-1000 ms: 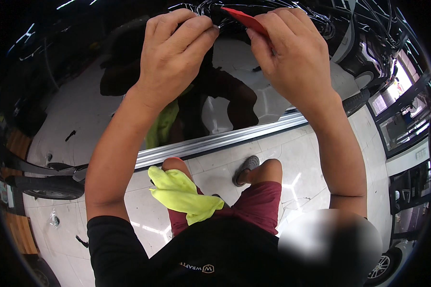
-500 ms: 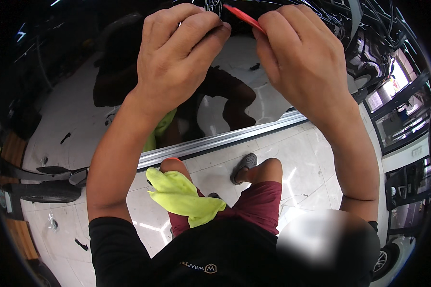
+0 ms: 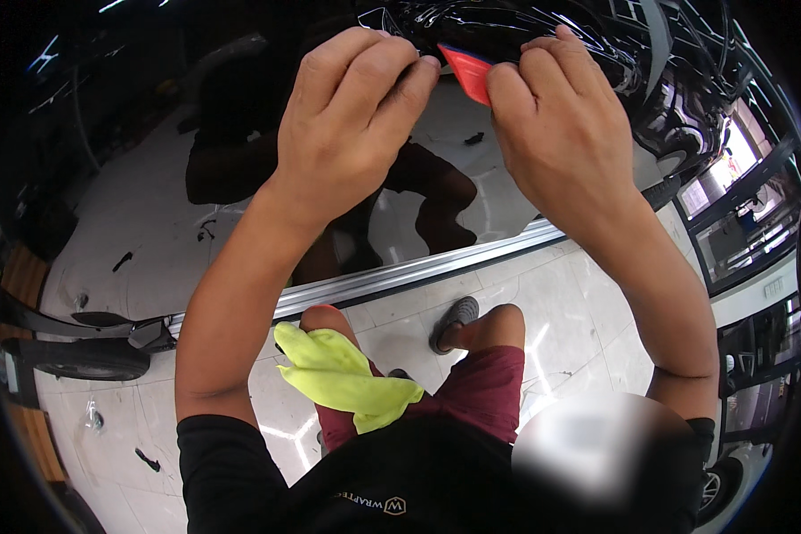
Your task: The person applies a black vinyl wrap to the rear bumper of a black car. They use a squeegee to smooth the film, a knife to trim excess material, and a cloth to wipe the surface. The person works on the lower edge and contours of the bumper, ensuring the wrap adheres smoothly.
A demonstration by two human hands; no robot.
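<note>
In my right hand, thumb and fingers are closed on a flat red squeegee with a dark blue edge. It points up and leftward, close over the glossy black car panel. My left hand is beside it, fingertips pinched together near wrinkled, shiny lines at the top of the panel. What sits between those fingertips is too small to make out. A gap separates the squeegee's tip from my left thumb.
A silver sill strip runs along the panel's lower edge above the tiled floor. A yellow-green cloth hangs at my lap. A car tyre is at left; a blurred patch covers the lower right.
Both hands have come slightly down and nearer, the left also a little to the right. The squeegee has turned, showing more of its flat red face.
</note>
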